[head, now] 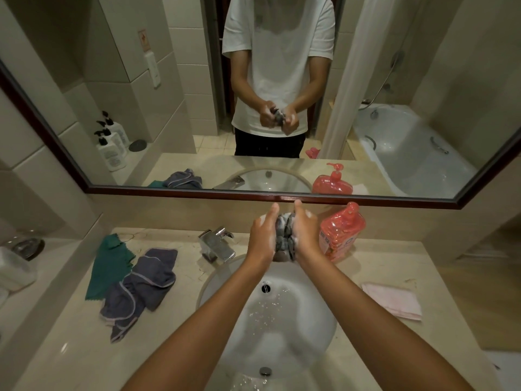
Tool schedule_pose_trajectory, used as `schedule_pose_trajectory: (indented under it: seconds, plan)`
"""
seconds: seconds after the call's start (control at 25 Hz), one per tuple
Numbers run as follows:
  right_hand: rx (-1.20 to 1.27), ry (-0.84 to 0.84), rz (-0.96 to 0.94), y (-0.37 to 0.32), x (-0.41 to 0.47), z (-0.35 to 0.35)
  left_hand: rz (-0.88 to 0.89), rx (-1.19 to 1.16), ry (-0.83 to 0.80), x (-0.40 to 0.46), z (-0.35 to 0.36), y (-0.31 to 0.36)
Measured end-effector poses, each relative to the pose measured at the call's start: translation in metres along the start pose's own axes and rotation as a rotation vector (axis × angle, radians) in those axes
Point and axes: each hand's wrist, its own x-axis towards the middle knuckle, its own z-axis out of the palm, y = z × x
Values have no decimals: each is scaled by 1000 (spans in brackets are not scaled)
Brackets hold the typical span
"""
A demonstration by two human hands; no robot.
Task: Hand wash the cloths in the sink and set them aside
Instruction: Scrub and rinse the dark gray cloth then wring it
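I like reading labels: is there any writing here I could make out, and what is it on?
None can be read.
Red soap bottle: label print, too blurred.
White pump bottles in the mirror: labels too small.
Wall sign in the mirror: an orange mark, no legible words.

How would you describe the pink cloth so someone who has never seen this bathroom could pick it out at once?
Start at the white sink sunk in the beige counter, then look to its right, nearer than the red pump bottle. The pink cloth lies there alone, folded flat. The green cloth and the purple-grey cloth lie rumpled left of the sink.
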Motion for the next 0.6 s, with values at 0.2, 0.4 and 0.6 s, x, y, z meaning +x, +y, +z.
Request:
schedule_pose_trajectory:
  seconds: [0.2, 0.4, 0.6]
  plan:
    - [150, -506, 242, 15, -1, -21, 79, 28, 117, 10, -27, 6]
    - [308, -503, 269, 21, -7, -19, 177, 153, 159, 11, -42, 1]
    - [502, -296, 244, 7, 8, -40, -76, -336, 87, 8, -53, -9]
